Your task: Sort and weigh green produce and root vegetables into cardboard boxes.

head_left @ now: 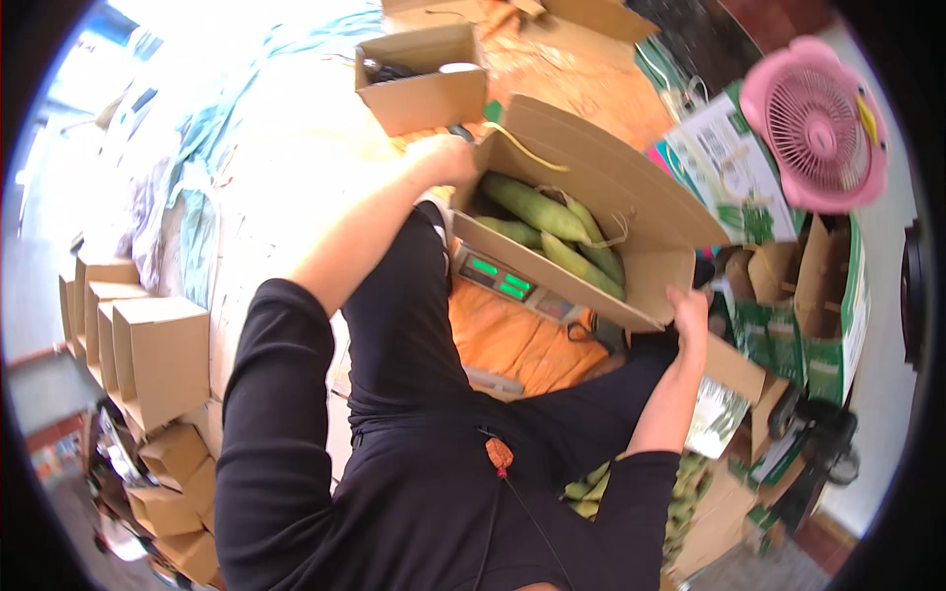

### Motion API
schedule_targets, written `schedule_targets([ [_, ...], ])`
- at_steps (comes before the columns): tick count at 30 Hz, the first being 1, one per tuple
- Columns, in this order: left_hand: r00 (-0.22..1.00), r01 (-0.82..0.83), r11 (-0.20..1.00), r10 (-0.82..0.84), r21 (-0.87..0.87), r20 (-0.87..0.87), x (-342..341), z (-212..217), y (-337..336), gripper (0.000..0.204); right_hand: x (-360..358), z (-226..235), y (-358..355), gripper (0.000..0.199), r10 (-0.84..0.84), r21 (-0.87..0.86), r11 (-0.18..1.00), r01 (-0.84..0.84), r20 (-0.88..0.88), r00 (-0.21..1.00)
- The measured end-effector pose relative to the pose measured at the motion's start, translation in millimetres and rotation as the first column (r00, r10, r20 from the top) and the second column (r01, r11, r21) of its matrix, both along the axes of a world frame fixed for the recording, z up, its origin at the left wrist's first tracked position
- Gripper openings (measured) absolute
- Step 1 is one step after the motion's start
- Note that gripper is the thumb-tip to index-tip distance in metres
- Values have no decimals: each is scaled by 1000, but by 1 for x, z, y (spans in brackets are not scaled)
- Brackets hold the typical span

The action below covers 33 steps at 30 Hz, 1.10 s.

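Note:
An open cardboard box (631, 197) is in front of me, tilted so that its inside faces me. Several long green radishes (537, 209) with thin stringy roots lie in it. My left hand (441, 161) is closed on the box's far left end, its fingertips partly hidden. At the near right corner, my right hand (688, 307) grips the cardboard wall with the thumb on top. Right below the box is a digital scale (505, 284) with lit green figures; the box hides most of it, and whether it rests on the scale I cannot tell.
Orange sheeting (512, 340) covers the floor between my legs. A smaller carton (422, 94) with dark items stands beyond. On the right are a pink fan (816, 126) and green-white cartons (734, 167). Empty boxes (163, 360) are stacked at left. More green produce (591, 488) lies by my right side.

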<state>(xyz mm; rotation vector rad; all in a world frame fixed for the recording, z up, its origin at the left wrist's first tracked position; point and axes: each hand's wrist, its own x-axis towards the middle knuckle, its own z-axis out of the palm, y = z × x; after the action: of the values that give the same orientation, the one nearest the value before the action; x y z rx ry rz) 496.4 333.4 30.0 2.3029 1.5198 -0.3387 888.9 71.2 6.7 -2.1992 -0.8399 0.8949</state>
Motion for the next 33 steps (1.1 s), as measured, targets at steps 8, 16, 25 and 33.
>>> schedule_targets([
  [8,969,-194,981,194,-12,152,-15,41,3,30,-13,31,38,26,36,43,999,-31,-143,989],
  [16,886,-402,912,363,87,289,-110,41,29,30,-67,94,131,20,256,91,962,-258,29,966],
  [25,971,-235,814,222,531,90,-293,23,-59,23,-227,123,203,33,573,-110,808,-579,379,727],
  [33,544,-831,456,786,318,295,-427,-7,-255,38,-412,59,198,35,854,-289,492,-821,344,390],
])
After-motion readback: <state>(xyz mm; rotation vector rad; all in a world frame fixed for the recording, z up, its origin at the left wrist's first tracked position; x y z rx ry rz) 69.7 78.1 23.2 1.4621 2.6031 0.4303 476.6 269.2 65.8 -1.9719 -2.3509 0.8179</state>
